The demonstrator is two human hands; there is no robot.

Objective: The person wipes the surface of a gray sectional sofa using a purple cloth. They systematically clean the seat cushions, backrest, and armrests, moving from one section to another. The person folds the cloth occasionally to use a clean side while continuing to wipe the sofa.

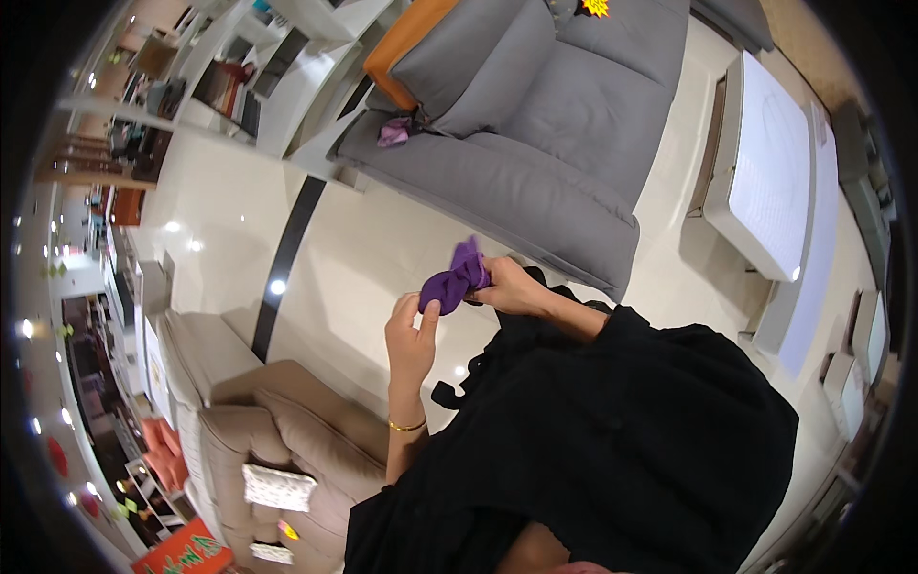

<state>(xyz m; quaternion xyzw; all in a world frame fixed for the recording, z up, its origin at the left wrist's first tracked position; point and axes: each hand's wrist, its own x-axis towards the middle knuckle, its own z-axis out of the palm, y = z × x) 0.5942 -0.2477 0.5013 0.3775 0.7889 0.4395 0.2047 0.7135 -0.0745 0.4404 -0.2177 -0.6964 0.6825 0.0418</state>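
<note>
A piece of purple cloth [446, 289], twisted or folded into a bundle, is held between both hands above the tiled floor. My left hand [412, 331], with a gold bangle on its wrist, pinches the bundle's rounded lower end between thumb and fingers. My right hand [508, 285] grips the cloth on its other side, near a loose end that sticks up. What the bundle holds inside, if anything, cannot be seen. A pinkish-purple cloth [394, 133] lies on the arm of the grey sofa [488, 172], beside its cushions.
Beyond my hands stands the grey sofa with an orange cushion [401, 50]. A beige sofa [287, 423] with patterned pillows [278, 488] is at the lower left. A white-topped coffee table [771, 165] stands at the right, and white shelving [308, 79] at the upper left.
</note>
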